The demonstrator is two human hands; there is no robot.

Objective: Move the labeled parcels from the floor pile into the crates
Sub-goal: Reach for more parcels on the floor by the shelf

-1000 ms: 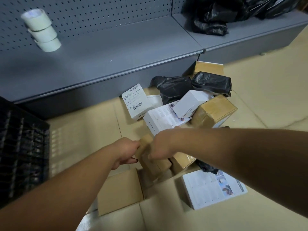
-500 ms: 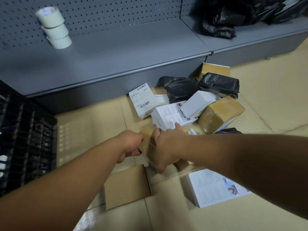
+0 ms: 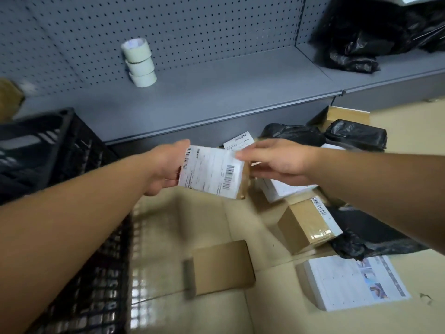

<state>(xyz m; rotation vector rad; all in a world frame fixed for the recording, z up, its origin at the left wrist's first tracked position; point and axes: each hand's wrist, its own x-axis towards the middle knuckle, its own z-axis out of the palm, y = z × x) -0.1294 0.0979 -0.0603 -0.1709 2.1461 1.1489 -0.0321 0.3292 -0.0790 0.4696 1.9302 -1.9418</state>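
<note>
A small brown parcel with a white barcode label facing me hangs in the air above the floor. My left hand grips its left end. My right hand has straight fingers touching its right edge. The floor pile lies to the right: a brown labeled box, a white printed box, a flat brown box, black bagged parcels and another white label. Black crates stand at the left, one nearer me.
A grey shelf with a pegboard back runs across the far side. Three tape rolls are stacked on it. Black bags lie on the right shelf section. The beige tiled floor shows between crates and pile.
The parcel has been lifted off the pile and turned label up. My right hand has loosened from gripping to a fingertip touch. The view has swung left, showing more of the crates.
</note>
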